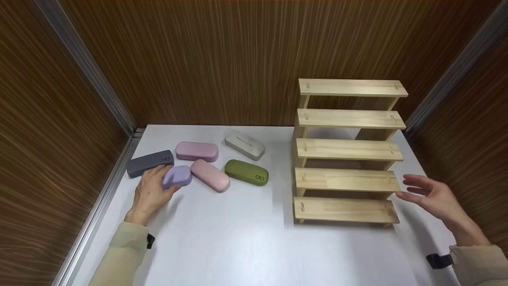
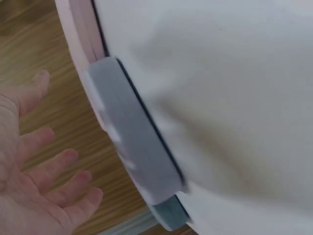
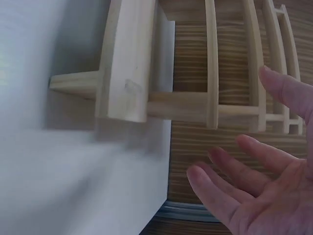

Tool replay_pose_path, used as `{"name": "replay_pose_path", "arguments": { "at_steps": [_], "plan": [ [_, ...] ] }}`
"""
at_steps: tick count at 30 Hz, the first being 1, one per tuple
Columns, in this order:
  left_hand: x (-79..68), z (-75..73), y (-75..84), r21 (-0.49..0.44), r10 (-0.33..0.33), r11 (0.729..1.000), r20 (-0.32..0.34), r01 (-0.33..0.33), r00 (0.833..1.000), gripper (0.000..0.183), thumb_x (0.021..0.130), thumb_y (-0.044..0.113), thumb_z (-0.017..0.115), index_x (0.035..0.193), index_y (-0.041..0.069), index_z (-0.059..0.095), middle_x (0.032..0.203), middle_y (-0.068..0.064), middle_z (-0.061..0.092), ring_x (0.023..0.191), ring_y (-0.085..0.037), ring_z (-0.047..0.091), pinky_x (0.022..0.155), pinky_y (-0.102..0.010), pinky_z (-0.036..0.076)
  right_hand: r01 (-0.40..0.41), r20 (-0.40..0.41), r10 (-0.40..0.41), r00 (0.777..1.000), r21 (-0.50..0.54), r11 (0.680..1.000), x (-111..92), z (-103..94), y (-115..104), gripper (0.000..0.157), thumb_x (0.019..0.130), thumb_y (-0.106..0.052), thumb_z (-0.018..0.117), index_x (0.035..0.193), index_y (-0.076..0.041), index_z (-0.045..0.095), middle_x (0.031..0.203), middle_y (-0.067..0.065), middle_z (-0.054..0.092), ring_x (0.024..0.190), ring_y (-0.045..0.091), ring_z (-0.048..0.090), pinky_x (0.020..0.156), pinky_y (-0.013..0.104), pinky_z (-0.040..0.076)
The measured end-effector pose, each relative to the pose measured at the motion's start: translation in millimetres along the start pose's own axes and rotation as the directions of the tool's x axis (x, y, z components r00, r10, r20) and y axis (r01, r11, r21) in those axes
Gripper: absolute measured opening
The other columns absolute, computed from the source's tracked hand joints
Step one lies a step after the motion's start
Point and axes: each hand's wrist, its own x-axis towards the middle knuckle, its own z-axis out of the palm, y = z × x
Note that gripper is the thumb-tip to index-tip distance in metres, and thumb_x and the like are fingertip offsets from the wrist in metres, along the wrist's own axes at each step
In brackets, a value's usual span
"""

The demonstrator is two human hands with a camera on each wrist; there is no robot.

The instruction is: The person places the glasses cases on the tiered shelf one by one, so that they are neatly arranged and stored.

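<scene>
At the left of the white table, my left hand [image 1: 150,194] hovers beside a small lavender glasses case [image 1: 177,176], its fingers and thumb spread. In the left wrist view a gap shows between those fingers and the lavender case [image 2: 134,129]. Just behind the hand lies a dark grey-blue glasses case [image 1: 149,163]. My right hand [image 1: 436,196] is held beside the right end of a stepped wooden shelf [image 1: 349,179], fingers apart and nothing in them. The right wrist view shows that hand [image 3: 266,188] with its palm turned toward the shelf.
Grouped near the lavender case lie a mauve case [image 1: 197,151], a pale pink case [image 1: 210,175], a green case [image 1: 246,172] and a white case [image 1: 245,145]. Brown wood-grain walls [image 1: 218,63] enclose the white table [image 1: 222,234] at the back and sides.
</scene>
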Motion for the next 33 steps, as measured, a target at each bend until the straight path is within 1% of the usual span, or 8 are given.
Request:
{"name": "replay_pose_path", "arguments": {
  "at_steps": [5,9,15,19,21,23,28,33],
  "plan": [
    [1.9,3.3,-11.2,-0.028,-0.02,0.999,0.036,0.021,0.999,0.072,0.09,0.023,0.091,0.153,0.0,0.065,0.161,-0.032,0.06,0.152,-0.057,0.051,0.124,-0.073,0.043,-0.077,0.116,0.061,0.991,0.137,0.988,0.9,1.3,17.1,0.03,0.104,-0.015,0.081,0.133,-0.011,0.074,0.107,-0.032,0.075,0.099,-0.01,0.073,0.084,0.017,0.063],
    [1.6,5.8,-18.9,-0.046,-0.03,0.998,0.059,0.033,0.998,0.073,0.089,0.022,0.09,0.154,0.0,0.064,0.162,-0.031,0.059,0.153,-0.057,0.05,0.125,-0.073,0.04,-0.142,0.202,0.098,0.974,0.216,0.966,0.6,4.7,27.3,0.023,0.105,-0.009,0.079,0.127,-0.011,0.075,0.108,-0.025,0.078,0.101,-0.006,0.075,0.087,0.023,0.067],
    [1.7,9.1,-25.1,-0.056,-0.047,0.997,0.116,0.053,0.992,0.071,0.092,0.018,0.088,0.156,0.002,0.063,0.165,-0.031,0.057,0.155,-0.056,0.046,0.129,-0.073,0.036,-0.178,0.335,0.062,0.94,0.328,0.928,3.5,6.8,40.1,0.023,0.106,-0.001,0.072,0.127,-0.011,0.077,0.115,-0.017,0.08,0.104,0.002,0.079,0.091,0.028,0.069],
    [3.8,10.2,-26.5,-0.052,-0.044,0.997,0.147,0.053,0.988,0.069,0.092,0.017,0.087,0.155,0.001,0.064,0.166,-0.03,0.056,0.156,-0.056,0.046,0.129,-0.073,0.035,-0.212,0.377,0.045,0.925,0.413,0.886,4.6,7.1,48.3,0.028,0.107,0.004,0.068,0.125,-0.013,0.079,0.117,-0.014,0.08,0.106,0.004,0.08,0.092,0.028,0.069],
    [4.8,10.2,-27.3,-0.045,-0.041,0.998,0.147,0.048,0.988,0.068,0.091,0.015,0.087,0.154,0.0,0.065,0.166,-0.031,0.056,0.155,-0.056,0.046,0.128,-0.073,0.035,-0.227,0.394,0.044,0.918,0.43,0.874,4.9,7.4,51.9,0.03,0.107,0.005,0.067,0.126,-0.014,0.08,0.118,-0.014,0.08,0.106,0.003,0.079,0.093,0.028,0.069],
    [6.1,10.1,-28.8,-0.03,-0.034,0.999,0.139,0.039,0.99,0.068,0.09,0.014,0.088,0.153,0.0,0.066,0.165,-0.031,0.057,0.153,-0.057,0.048,0.127,-0.074,0.036,-0.24,0.415,0.046,0.909,0.429,0.871,5.1,8.0,54.4,0.031,0.107,0.004,0.067,0.127,-0.015,0.081,0.119,-0.015,0.08,0.106,0.003,0.079,0.093,0.027,0.068],
    [9.9,10.2,-32.7,0.01,-0.029,1.0,0.132,0.028,0.991,0.068,0.087,0.013,0.088,0.151,-0.001,0.067,0.163,-0.032,0.058,0.15,-0.058,0.05,0.125,-0.075,0.037,-0.259,0.458,0.06,0.887,0.387,0.885,6.1,8.9,59.7,0.033,0.107,0.0,0.069,0.129,-0.021,0.082,0.12,-0.018,0.078,0.105,0.003,0.078,0.092,0.026,0.068],
    [14.1,9.5,-35.3,0.01,-0.039,0.999,0.145,0.038,0.989,0.069,0.087,0.013,0.087,0.152,0.0,0.066,0.165,-0.032,0.056,0.152,-0.058,0.047,0.126,-0.075,0.036,-0.275,0.479,0.057,0.876,0.398,0.875,6.1,9.5,67.2,0.037,0.106,0.002,0.069,0.129,-0.023,0.082,0.121,-0.021,0.078,0.106,0.003,0.078,0.093,0.026,0.068]
  ]
}}
